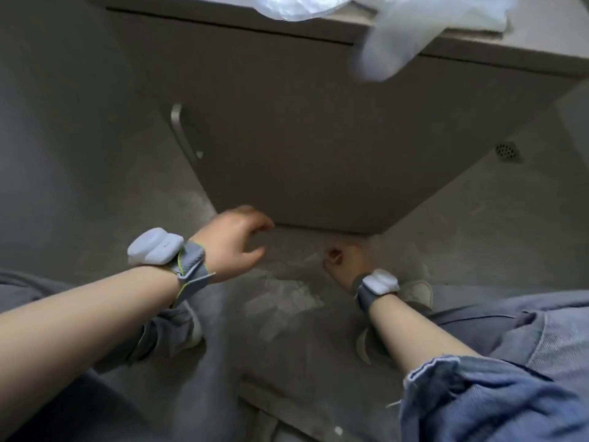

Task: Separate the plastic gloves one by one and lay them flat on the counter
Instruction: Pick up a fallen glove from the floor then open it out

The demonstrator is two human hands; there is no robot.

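Fingers [259, 223] of the left hand [232, 242] hang loosely curled, apart from the thumb and holding nothing, low over the floor [95, 186] just in front of the cabinet door [318, 138]. On the right hand [345, 264] the fingers [333, 254] are curled in tight and pinch the edge of a clear plastic glove [280, 298]. The view is blurred there, so the glove's outline cannot be made out. Its crumpled film lies on the floor between the two hands, near a pale shoe [417, 293]. Up on the bench [541, 36], at the top of the view, more plastic gloves [302, 6] sit bunched, and a white glove [392, 52] droops over the bench edge down the cabinet front. A white wrist device [156, 250] on a grey strap sits on the left forearm, and a second device [381, 281] sits on the right. A metal handle [178, 129] runs along the door's left side. A small round drain [507, 152] is set in the floor to the right. A denim sleeve [478, 403] covers the right upper arm.
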